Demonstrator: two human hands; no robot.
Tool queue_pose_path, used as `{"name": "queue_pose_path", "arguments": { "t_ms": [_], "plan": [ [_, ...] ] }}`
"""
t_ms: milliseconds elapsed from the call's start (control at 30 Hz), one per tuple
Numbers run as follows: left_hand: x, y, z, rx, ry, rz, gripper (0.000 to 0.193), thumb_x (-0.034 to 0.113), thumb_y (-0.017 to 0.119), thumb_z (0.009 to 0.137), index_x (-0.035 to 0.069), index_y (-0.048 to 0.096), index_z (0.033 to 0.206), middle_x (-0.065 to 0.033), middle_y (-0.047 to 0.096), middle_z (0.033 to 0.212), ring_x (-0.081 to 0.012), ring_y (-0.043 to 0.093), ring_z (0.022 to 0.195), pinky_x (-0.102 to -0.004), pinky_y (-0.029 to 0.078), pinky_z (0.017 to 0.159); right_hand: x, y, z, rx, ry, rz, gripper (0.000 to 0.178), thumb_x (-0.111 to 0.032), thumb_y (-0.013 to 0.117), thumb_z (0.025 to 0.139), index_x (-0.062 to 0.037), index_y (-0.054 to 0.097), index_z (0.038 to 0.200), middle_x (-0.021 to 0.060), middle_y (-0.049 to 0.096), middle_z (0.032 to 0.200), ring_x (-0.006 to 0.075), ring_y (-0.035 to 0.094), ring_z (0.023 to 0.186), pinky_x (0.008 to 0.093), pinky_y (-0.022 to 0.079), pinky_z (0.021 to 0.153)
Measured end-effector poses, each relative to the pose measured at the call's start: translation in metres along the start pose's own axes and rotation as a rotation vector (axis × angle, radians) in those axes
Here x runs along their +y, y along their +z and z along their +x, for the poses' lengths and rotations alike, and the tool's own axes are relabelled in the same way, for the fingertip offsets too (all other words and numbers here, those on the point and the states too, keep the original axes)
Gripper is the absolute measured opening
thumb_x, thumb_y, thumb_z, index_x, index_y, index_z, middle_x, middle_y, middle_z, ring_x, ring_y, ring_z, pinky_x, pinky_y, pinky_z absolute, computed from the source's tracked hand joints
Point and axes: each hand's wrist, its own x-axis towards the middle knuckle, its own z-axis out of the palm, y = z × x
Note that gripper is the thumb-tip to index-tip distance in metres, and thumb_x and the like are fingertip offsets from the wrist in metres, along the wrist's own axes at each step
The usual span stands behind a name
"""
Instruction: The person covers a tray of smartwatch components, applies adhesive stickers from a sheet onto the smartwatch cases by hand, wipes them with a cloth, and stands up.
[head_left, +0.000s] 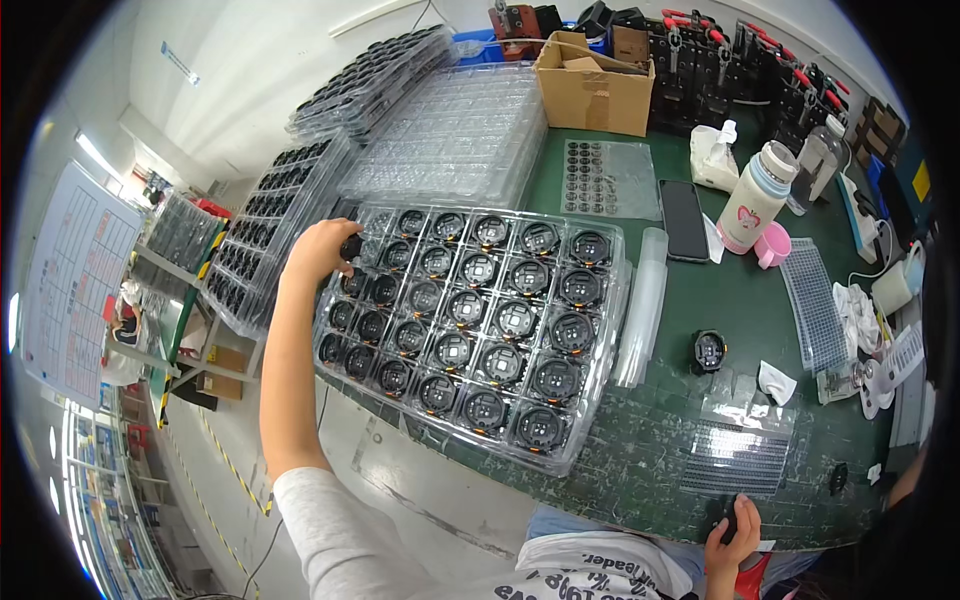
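A clear plastic tray (600, 370) with rows of round black watch cases lies before me on the green table. My left hand (322, 248) reaches to the tray's far left corner. Its fingers are closed on a black watch case (351, 247) there; I cannot tell whether the case touches its pocket. Low on the right, my right hand (735, 542) is closed around a small dark part (722, 514) at the table's near edge, mostly covered by the fingers. Just beyond that hand lies a sheet with rows of small pieces (738, 458). Another watch case (709, 351) stands apart farther up.
Stacked clear trays (450, 130) stand behind, with more filled trays (268, 235) at the left. A cardboard box (594, 88), phone (683, 220), bottle (757, 200) and pink cup (772, 245) occupy the far right. A rolled clear film (643, 305) lies beside the tray.
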Motion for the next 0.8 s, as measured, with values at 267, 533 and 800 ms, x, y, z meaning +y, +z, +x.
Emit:
{"name": "queue_pose_path", "arguments": {
  "t_ms": [267, 533, 800],
  "plan": [
    [-0.003, 0.003, 0.041, 0.023, -0.017, -0.021, 0.079, 0.009, 0.091, 0.040, 0.006, 0.065, 0.116, -0.0147, 0.068, 0.107, -0.0349, 0.060, 0.107, -0.0420, 0.049, 0.090, -0.007, -0.002, 0.006, 0.020, 0.008, -0.044, 0.032, -0.002, 0.055, 0.083, 0.0055, 0.057, 0.115, 0.0227, 0.062, 0.111, 0.0377, 0.064, 0.096, 0.0415, 0.054, 0.081],
    [-0.014, 0.024, 0.065, 0.110, -0.130, -0.081, 0.083, 0.002, 0.090, 0.039, 0.010, 0.059, 0.115, -0.0126, 0.061, 0.115, -0.0363, 0.057, 0.112, -0.0429, 0.049, 0.091, -0.008, 0.001, 0.002, 0.043, 0.047, -0.039, 0.032, 0.000, 0.053, 0.082, 0.0052, 0.057, 0.114, 0.0225, 0.062, 0.110, 0.0389, 0.064, 0.097, 0.0427, 0.053, 0.082],
    [-0.006, 0.004, 0.004, 0.180, -0.080, -0.300, 0.044, -0.004, 0.078, 0.060, 0.004, 0.065, 0.101, -0.0126, 0.067, 0.096, -0.0288, 0.066, 0.091, -0.0387, 0.052, 0.079, -0.007, 0.000, 0.004, 0.000, 0.060, -0.001, 0.032, 0.003, 0.051, 0.083, 0.0058, 0.056, 0.115, 0.0230, 0.062, 0.109, 0.0398, 0.064, 0.098, 0.0447, 0.052, 0.084]
  ]
}}
